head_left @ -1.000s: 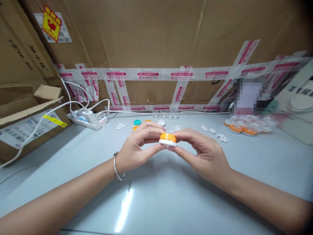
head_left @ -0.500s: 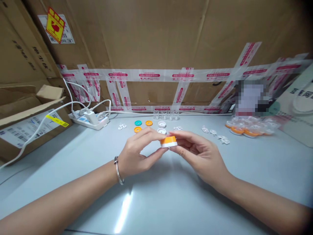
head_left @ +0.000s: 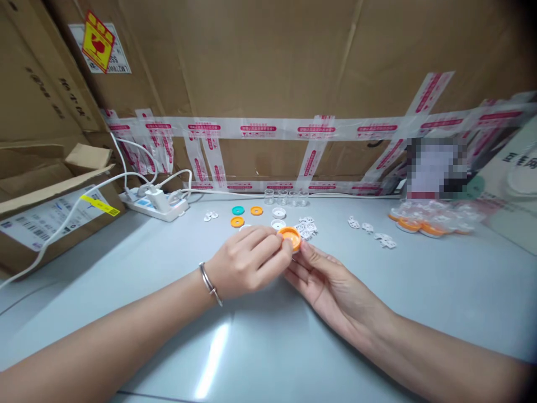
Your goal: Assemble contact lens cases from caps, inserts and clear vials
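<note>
An orange round part (head_left: 296, 239), tilted, is held above the grey worktop (head_left: 268, 364), the fingers of the left hand (head_left: 251, 262) and right hand (head_left: 325, 275) closed around its rim. Beyond lie coloured discs (head_left: 252, 211), white pieces (head_left: 308, 228) and clear cups (head_left: 282, 197). A power strip (head_left: 161, 209) sits left; taped cardboard (head_left: 268, 61) backs the worktop.
</note>
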Tool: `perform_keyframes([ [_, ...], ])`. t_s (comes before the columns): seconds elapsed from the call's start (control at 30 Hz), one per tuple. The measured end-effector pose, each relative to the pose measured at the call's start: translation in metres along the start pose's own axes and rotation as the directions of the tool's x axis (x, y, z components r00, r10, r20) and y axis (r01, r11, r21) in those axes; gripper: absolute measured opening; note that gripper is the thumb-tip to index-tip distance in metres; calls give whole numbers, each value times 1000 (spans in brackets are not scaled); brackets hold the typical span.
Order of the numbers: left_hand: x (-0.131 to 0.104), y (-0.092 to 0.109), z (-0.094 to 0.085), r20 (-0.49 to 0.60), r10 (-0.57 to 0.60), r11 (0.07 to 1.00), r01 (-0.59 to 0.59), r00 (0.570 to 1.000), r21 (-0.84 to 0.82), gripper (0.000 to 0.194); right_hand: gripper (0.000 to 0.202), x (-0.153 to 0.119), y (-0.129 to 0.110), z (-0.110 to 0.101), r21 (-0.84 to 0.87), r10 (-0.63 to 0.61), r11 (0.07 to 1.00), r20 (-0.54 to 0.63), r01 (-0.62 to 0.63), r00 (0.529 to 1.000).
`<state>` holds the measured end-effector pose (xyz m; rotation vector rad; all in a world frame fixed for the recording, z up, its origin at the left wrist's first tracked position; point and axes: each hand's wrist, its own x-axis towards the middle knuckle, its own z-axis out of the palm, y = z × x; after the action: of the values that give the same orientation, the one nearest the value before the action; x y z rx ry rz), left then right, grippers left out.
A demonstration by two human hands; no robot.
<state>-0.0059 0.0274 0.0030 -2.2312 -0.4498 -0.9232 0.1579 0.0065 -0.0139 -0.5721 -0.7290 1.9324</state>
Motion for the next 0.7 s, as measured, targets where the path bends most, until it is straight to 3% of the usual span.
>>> perform_keyframes([
  [0.2, -3, 1, 3, 65, 0, 1000, 2, 998, -19, 13, 12, 3, -5, 0, 42, -40, 998, -35, 42, 999],
  [0.37, -10, 6, 9, 60, -201, 958, 209, 978, -198, 15, 10, 3, -6, -1, 18, -40, 999, -107, 43, 993],
  [0.5, -12, 9, 11, 167, -375, 833, 411, 912, -371, 6, 12, 4, -5, -6, -8, 17, 1000, -141, -18, 990],
  [0.7, -10, 4, 11, 394, -430, 566, 583, 812, -584, 7, 10, 7, -7, -15, -67, 84, 993, -225, -102, 971],
])
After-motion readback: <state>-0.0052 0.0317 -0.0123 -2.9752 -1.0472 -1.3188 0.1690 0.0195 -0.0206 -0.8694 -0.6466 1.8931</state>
